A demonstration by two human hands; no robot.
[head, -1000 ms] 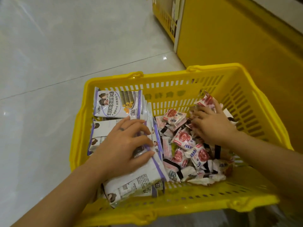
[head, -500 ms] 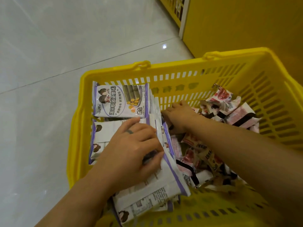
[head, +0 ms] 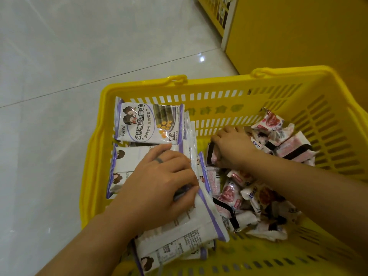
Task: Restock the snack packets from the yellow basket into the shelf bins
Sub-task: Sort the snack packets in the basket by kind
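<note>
Bunching purple-edged packets (head: 203, 222) in left hand (head: 159, 188), gripping pink packet (head: 211, 156) in right hand (head: 233, 148) (probably gathering one shelf load).

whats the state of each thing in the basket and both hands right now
basket, upright, part full
purple packets, stacked on left side, sealed
pink packets, loose heap on right side
left hand, grips purple packets
right hand, curled round one of the pink packets
</note>
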